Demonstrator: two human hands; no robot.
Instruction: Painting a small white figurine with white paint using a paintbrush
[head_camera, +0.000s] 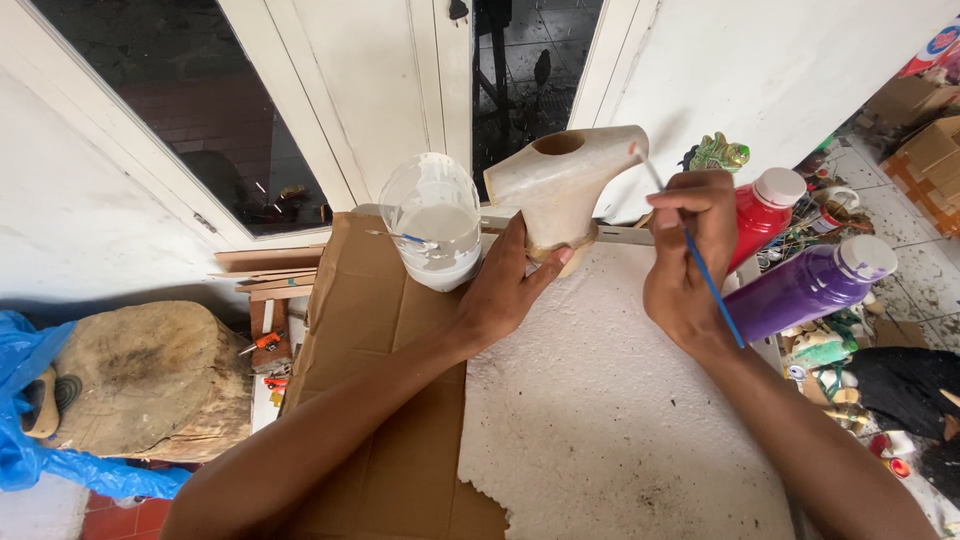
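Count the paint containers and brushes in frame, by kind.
Squeeze bottles of paint: 2, the red bottle and the purple bottle
Clear plastic cup of white paint: 1
Paintbrushes: 2, the blue-handled brush in the right hand, and the brush in the cup
Total: 5

Jar (434, 225) at desk (620, 420) far edge, left of carving (560, 185); two bottles (800, 290) off right edge; log (150, 380) beyond left edge.

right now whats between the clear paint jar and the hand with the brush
In the head view, the left hand grips the pale carved wooden piece between the jar and the right hand.
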